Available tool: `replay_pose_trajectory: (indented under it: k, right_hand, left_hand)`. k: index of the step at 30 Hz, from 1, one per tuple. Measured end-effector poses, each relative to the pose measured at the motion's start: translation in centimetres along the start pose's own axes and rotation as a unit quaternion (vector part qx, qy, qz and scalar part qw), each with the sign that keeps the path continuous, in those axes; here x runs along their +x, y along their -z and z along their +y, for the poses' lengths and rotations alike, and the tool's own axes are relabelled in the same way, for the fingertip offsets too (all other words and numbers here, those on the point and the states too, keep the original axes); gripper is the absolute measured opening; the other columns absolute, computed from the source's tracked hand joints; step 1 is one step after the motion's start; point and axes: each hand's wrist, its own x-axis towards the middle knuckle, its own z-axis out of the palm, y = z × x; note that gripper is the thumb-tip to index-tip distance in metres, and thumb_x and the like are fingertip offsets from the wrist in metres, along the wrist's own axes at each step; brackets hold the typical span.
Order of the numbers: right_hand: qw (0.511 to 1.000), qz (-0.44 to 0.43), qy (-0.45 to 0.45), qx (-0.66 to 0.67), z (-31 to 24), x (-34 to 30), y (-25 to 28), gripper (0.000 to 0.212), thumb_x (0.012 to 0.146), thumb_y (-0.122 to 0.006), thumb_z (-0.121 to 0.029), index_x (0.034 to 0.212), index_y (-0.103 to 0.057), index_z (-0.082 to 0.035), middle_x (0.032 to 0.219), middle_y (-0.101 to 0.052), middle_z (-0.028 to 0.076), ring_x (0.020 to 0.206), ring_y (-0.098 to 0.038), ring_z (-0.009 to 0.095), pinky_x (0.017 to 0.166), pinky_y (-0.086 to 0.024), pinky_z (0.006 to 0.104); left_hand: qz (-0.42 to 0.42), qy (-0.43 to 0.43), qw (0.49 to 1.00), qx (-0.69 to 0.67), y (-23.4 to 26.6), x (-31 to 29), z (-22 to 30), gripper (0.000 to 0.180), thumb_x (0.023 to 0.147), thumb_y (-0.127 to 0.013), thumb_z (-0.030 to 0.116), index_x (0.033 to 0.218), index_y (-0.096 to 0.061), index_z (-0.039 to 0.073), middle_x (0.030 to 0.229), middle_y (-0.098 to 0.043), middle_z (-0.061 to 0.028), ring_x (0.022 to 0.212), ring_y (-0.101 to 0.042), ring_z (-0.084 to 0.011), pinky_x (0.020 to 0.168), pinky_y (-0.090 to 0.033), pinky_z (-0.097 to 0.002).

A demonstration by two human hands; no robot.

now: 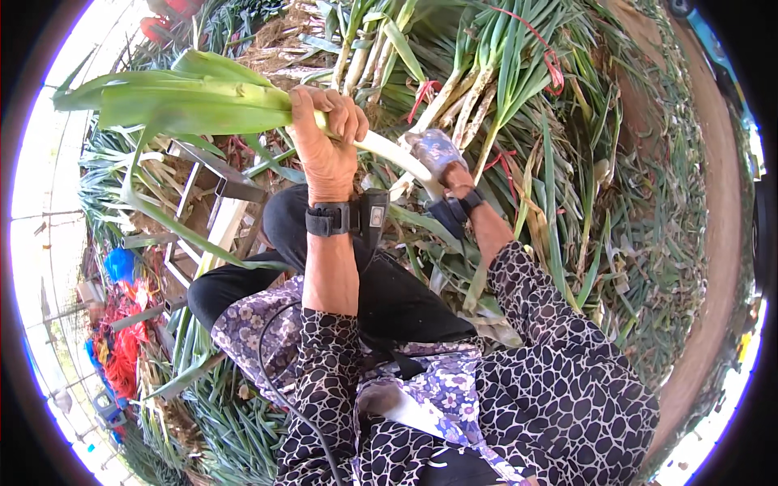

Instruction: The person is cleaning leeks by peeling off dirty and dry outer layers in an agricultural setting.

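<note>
Green and white, the leek (389, 151) slants across my view, leafy top to the left, pale shaft running down to the right. My left hand (328, 130) has its fingers curled firmly round it where leaf meets shaft. My right hand (438, 151), in a patterned glove, sits by the pale lower end; its fingers are partly hidden, so I can't tell whether they pinch the shaft or only lie beside it.

From my end, too hard a squeeze or twist could split the leaves or snap the shaft, because the broad top overhangs unsupported. One drooping leaf (190, 235) passes across the metal frame (235, 190) by the knee and could snag there on a quick pull. The thin cable (261, 348) over the floral apron (454, 389) might catch if the left elbow swings wide.

Below the hands, I see ground littered with loose leaves (648, 283), untidy enough to bury a dropped stalk. Bundles with red ties (478, 89) lie past the hands, and red and blue strands (126, 352) heap up at left. Farther off, bare brown earth (721, 227) curves along the right; bright mesh (49, 235) closes the left side.
</note>
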Motion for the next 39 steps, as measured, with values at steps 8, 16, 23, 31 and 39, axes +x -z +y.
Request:
replay_pose_trajectory:
  k: [8,16,23,31,39]
  right_hand:
    - [0.997,0.002,-0.058,-0.055,2.6,-15.6,-2.0,0.028,0.09,-0.047,-0.027,0.108,-0.062,-0.012,0.097,-0.064,0.013,0.093,-0.06,0.032,0.08,-0.047,0.0405]
    - [0.926,0.067,-0.276,0.25,4.8,-23.5,0.0,0.043,0.084,-0.061,-0.037,0.118,-0.057,-0.011,0.113,-0.061,0.01,0.096,-0.06,0.027,0.076,-0.049,0.0379]
    - [0.954,0.281,-0.091,-0.057,-6.2,-11.6,9.5,0.032,0.084,-0.062,-0.032,0.105,-0.059,-0.009,0.094,-0.063,0.006,0.078,-0.062,0.019,0.059,-0.051,0.0357]
    - [0.922,0.337,-0.092,0.167,0.4,-11.0,-3.2,0.023,0.091,-0.046,-0.019,0.104,-0.061,-0.008,0.103,-0.063,0.014,0.095,-0.06,0.029,0.086,-0.048,0.0377]
    - [0.886,0.309,-0.241,0.248,0.0,-14.8,3.5,0.033,0.087,-0.059,-0.024,0.112,-0.055,-0.002,0.102,-0.061,0.017,0.093,-0.06,0.033,0.076,-0.049,0.0395]
  left_hand:
    - [0.045,-0.04,0.998,-0.003,0.5,0.8,1.1,0.043,0.093,-0.046,0.048,0.068,-0.051,0.014,0.05,-0.036,0.0034,0.042,-0.03,-0.0085,0.042,-0.03,-0.0254]
    - [0.051,-0.033,0.997,-0.054,1.4,1.4,1.4,0.041,0.088,-0.056,0.049,0.065,-0.048,0.016,0.05,-0.038,0.0035,0.042,-0.032,-0.0088,0.043,-0.031,-0.0265]
    - [0.241,-0.01,0.97,-0.005,-0.1,0.6,0.4,0.041,0.084,-0.062,0.05,0.069,-0.041,0.018,0.052,-0.032,0.0055,0.045,-0.03,-0.0085,0.046,-0.028,-0.0272]
    - [0.179,-0.074,0.975,0.111,-4.4,-1.1,2.4,0.046,0.086,-0.057,0.052,0.062,-0.036,0.018,0.048,-0.026,0.006,0.045,-0.025,-0.0085,0.047,-0.025,-0.027]
    - [0.155,-0.187,0.963,0.113,-3.8,0.4,10.8,0.044,0.091,-0.053,0.044,0.063,-0.033,0.017,0.05,-0.025,0.0035,0.045,-0.021,-0.009,0.044,-0.019,-0.0261]
